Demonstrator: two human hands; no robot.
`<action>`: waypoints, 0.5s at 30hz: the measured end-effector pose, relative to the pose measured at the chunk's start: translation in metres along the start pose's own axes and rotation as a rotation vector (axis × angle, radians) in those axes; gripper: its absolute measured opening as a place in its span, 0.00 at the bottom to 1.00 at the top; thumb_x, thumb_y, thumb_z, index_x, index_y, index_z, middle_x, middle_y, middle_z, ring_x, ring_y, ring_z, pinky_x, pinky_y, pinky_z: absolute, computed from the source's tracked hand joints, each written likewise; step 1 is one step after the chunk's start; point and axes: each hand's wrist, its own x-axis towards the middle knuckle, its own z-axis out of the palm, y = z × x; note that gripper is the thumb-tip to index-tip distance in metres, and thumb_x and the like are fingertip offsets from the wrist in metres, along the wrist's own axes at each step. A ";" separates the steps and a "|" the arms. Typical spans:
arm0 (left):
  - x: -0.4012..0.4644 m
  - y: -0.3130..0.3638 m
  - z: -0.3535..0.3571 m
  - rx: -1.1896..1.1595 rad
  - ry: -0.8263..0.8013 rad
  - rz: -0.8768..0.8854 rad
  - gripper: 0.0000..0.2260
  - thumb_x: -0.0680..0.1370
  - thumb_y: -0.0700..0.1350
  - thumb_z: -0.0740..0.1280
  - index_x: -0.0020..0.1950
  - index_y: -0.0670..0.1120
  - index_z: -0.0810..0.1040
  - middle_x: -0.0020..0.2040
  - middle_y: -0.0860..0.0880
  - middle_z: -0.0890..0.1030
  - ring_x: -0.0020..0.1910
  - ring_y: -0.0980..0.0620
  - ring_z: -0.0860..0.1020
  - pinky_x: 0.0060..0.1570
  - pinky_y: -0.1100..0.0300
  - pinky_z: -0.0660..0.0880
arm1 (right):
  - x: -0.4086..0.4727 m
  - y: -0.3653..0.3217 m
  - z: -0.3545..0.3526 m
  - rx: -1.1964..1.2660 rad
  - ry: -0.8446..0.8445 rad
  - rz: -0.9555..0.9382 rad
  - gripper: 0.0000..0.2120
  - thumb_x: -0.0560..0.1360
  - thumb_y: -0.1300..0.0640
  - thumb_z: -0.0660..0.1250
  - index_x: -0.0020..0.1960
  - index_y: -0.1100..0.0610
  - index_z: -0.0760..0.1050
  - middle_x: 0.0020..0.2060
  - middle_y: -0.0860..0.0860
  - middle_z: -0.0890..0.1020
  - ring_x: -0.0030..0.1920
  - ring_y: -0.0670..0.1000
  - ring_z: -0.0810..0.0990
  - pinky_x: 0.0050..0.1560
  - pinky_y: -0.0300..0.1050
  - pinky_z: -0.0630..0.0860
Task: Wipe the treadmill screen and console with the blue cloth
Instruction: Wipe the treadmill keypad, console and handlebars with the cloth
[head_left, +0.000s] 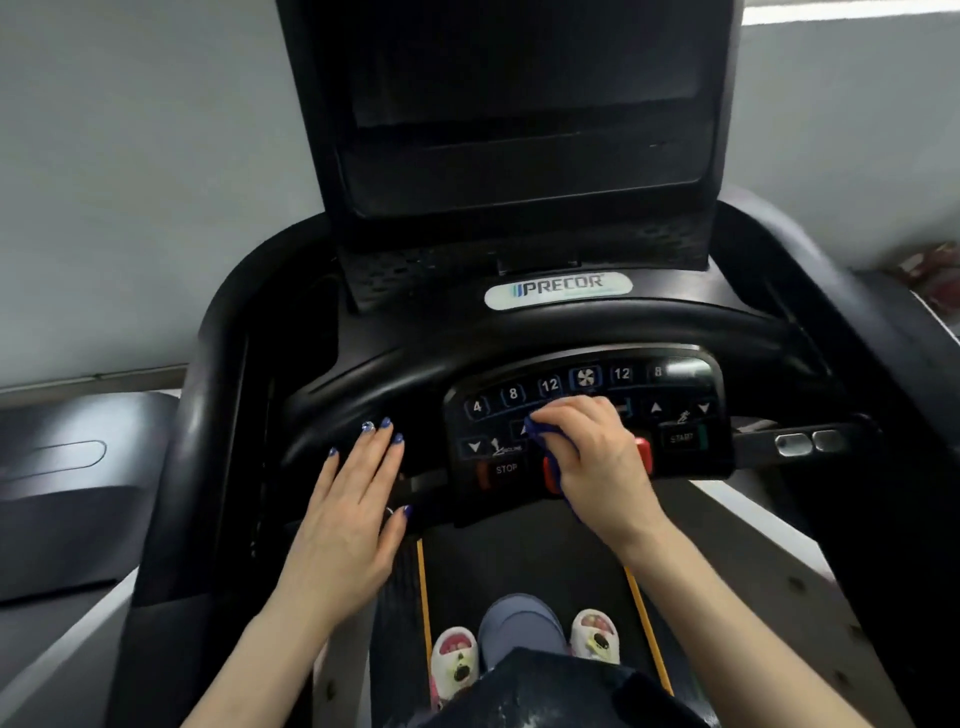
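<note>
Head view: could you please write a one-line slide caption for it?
Right hand presses the blue cloth on the treadmill's button console; left hand rests flat beside it.

A single head-worn wide-angle view looks forward and steeply down, close above the console (584, 415), with the screen (519, 104) rising beyond it.

There are two hands, the left hand (349, 512) and the right hand (592, 451), one blue cloth (543, 441), one dark screen (519, 104) and one button console (587, 415). On the console I count one STOP button (505, 469), one START button (681, 438), one fan button (585, 377) and five number buttons. There are also one PRECOR badge (558, 290), two metal grip sensors (810, 442) and two slippers (454, 660).
</note>
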 end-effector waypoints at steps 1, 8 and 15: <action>-0.005 -0.006 0.000 0.015 -0.008 -0.012 0.30 0.80 0.51 0.57 0.81 0.45 0.56 0.82 0.49 0.54 0.81 0.53 0.49 0.78 0.49 0.50 | -0.006 -0.005 0.009 0.019 0.005 -0.015 0.08 0.74 0.66 0.68 0.52 0.62 0.81 0.48 0.53 0.82 0.48 0.53 0.76 0.54 0.40 0.72; -0.033 -0.047 0.001 0.116 -0.034 -0.051 0.30 0.79 0.52 0.54 0.80 0.44 0.57 0.81 0.48 0.57 0.81 0.52 0.51 0.78 0.49 0.49 | -0.029 -0.039 0.053 0.096 0.001 -0.050 0.12 0.72 0.71 0.72 0.54 0.61 0.80 0.51 0.52 0.81 0.53 0.49 0.76 0.56 0.39 0.74; -0.058 -0.067 0.002 0.241 -0.036 -0.072 0.28 0.80 0.52 0.54 0.78 0.41 0.62 0.79 0.45 0.63 0.80 0.48 0.56 0.78 0.46 0.46 | -0.048 -0.049 0.079 0.043 0.098 -0.042 0.10 0.72 0.69 0.71 0.53 0.64 0.80 0.52 0.56 0.80 0.55 0.50 0.75 0.58 0.43 0.73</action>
